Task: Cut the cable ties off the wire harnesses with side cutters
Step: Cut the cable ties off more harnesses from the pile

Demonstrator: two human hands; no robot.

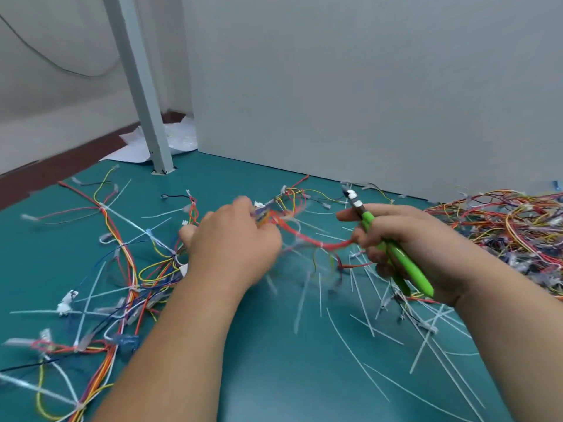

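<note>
While the left hand (234, 239) closes its fingers around one end of a bundle of thin red, yellow and orange wires (307, 236), the right hand (405, 239) grips the other end of that same harness between its lower fingers. The bundle sags in a shallow arc between the two hands, above the teal-green work mat (274, 345), and it is blurred, so the ties on it cannot be made out clearly. The right hand also clasps a pair of side cutters with bright green plastic handles (390, 251); the handles run back through the palm toward the wrist, and the dark metal head points up and away, past the extended index finger. Whether the blades are apart or together I cannot tell.

Many loose white cable-tie strips (362, 303) lie scattered on the mat below and between the forearms, mostly nearer the right arm. To the left, spread-out multicoloured harnesses with small white connectors (131, 278) lie flat on the mat, some crossed by white ties. At the far right a dense tangled heap of orange, red and yellow wire harnesses (511, 226) rests against the mat's edge near a pale grey partition panel (365, 86). A grey metal post (143, 95) stands on the mat at the back left, with crumpled white paper sheets (131, 147) just behind its foot.
</note>
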